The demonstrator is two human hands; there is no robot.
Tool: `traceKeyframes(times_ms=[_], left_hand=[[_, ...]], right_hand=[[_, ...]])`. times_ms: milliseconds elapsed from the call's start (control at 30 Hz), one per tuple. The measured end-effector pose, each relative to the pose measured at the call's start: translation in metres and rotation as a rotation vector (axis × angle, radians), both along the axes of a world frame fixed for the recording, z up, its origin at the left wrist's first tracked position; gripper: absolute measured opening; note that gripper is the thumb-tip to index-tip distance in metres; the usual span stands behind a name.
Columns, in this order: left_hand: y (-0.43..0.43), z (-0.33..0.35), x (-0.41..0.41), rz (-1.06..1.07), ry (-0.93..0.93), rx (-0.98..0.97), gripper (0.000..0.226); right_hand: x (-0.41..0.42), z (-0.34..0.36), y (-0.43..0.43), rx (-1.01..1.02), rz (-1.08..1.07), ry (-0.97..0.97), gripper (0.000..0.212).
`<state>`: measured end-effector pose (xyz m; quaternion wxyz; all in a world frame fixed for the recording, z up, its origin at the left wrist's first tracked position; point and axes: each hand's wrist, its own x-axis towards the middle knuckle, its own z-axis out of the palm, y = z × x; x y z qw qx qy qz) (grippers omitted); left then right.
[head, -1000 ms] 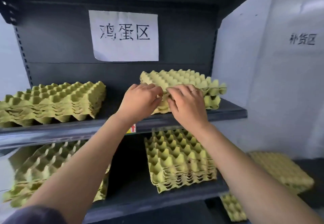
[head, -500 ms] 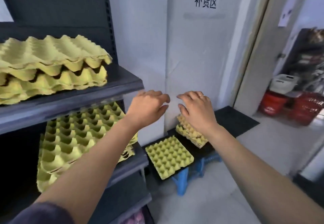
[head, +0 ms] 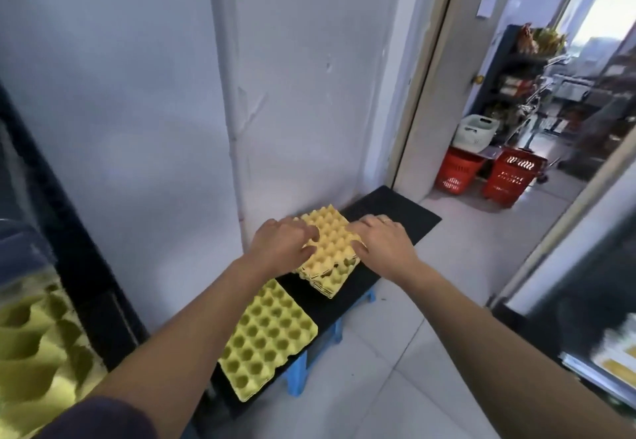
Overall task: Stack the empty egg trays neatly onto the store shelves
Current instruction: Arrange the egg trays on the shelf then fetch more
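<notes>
1. Head view: both hands are reaching down to the stack of egg trays (head: pixel 328 253), which is sitting on a black board (head: pixel 395 222) against the wall, beyond a single tray (head: pixel 266 339) lying nearer on the same board.
2. The left hand (head: pixel 282 249) is resting on the stack's left edge and the right hand (head: pixel 382 242) on its right edge, so the stack is lying between them. Fingers are spread and laid over the top, not yet clamped; nothing is being lifted.
3. The trays are looking like moulded paper pulp: probably light, fairly stiff, but easy to crush or bend at the rim. Gripping under opposite edges, thumbs on top, would likely be keeping the stack together.
4. At far left, more trays (head: pixel 31 345) are sitting blurred on the dark shelf (head: pixel 69 232).
</notes>
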<state>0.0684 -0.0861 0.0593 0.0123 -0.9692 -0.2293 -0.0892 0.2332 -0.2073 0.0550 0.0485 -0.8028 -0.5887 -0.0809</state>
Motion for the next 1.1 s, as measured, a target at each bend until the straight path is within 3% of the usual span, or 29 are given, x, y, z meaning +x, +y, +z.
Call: traceKeyframes(times_ms=[267, 500, 733, 933, 1100], left_hand=[[0.056, -0.064, 0.105, 0.027, 0.148, -0.171, 0.028], [0.104, -0.114, 0.194, 0.203, 0.174, -0.317, 0.032], [0.155, -0.166, 0.229, 0.399, 0.216, -0.458, 0.042], [0.212, -0.227, 0.254, 0.516, 0.262, -0.526, 0.053], [0.246, -0.297, 0.267, 0.698, 0.185, -0.712, 0.063]], right_hand=[[0.12, -0.052, 0.046, -0.165, -0.067, 0.083, 0.039], [0.231, -0.099, 0.107, -0.326, -0.052, 0.227, 0.044], [0.293, -0.15, 0.181, -0.471, -0.065, 0.387, 0.049], [0.33, -0.211, 0.251, -0.477, -0.12, 0.507, 0.053], [0.35, -0.277, 0.296, -0.487, -0.127, 0.598, 0.04]])
